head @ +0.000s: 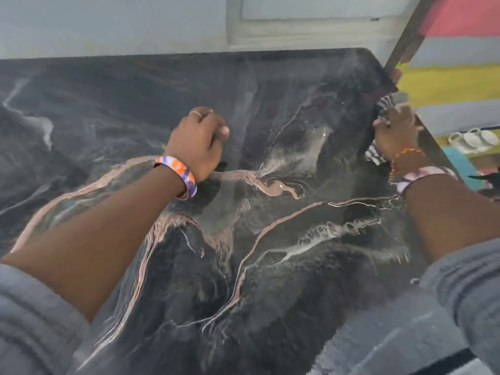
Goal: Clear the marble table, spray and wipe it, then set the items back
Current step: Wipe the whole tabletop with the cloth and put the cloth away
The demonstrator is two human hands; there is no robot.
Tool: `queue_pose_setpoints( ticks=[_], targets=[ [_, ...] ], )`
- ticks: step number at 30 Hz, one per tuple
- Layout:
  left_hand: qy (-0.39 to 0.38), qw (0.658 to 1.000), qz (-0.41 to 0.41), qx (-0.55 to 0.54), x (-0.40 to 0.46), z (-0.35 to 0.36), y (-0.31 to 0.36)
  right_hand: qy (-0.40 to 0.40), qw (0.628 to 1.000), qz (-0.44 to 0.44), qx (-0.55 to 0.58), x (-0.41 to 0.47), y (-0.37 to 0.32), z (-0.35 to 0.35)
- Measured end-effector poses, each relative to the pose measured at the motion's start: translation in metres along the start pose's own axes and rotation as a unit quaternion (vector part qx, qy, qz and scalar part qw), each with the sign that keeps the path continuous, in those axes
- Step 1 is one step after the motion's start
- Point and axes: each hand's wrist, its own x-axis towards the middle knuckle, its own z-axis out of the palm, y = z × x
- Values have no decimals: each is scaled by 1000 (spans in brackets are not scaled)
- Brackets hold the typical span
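My right hand [395, 132] is down on a striped cloth [387, 104] at the right edge of the marble table [257, 239], near its far corner. The black-and-white fabric pokes out beyond my fingertips and again under my wrist. My fingers look spread flat over it, pressing, not pinching, though the blur there makes me unsure.

The cloth is soft, light and limp. It will bunch or slide out if I only push with the fingertips. I judge a flat palm across the middle is the best hold, with the loose ends tucked under so they don't drag off the edge.

My left hand [198, 143] rests on the slab toward the middle, fingers curled under and holding nothing, steadying me.

The top is dark polished stone with pale and pinkish veins. It has a glossy, slightly hazy sheen that may be spray film, and I'd expect it to be slick. Nothing stands on it in view.

A pale wall [108, 23] runs behind, a striped coloured surface [446, 77] lies to the right, and white cups [473, 139] sit low beside the table.
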Motion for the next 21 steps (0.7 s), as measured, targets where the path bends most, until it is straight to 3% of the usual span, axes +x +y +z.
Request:
queue_pose_setpoints(
  ticks=[5,8,10,13,15,18,21],
  targets=[
    [10,1000,-21,-6,-14,-10,-13,-91,981,-166,50,-68,-96,10],
    [40,998,-45,-7,-28,-26,-23,-132,931,-315,127,-145,-173,24],
    [62,997,-54,-11,-35,-40,-33,-194,899,-355,166,-189,-205,38],
    [76,994,-68,-27,-36,-59,-40,-290,867,-336,227,-243,-230,34],
    [82,993,-64,-47,-36,-69,-35,-327,833,-265,359,-254,-222,25],
    [85,993,-40,-67,-35,-68,-16,-274,795,-102,531,-250,-178,-3],
    [46,996,6,-76,-42,-49,6,-159,766,13,623,-244,-109,-35]
  ],
)
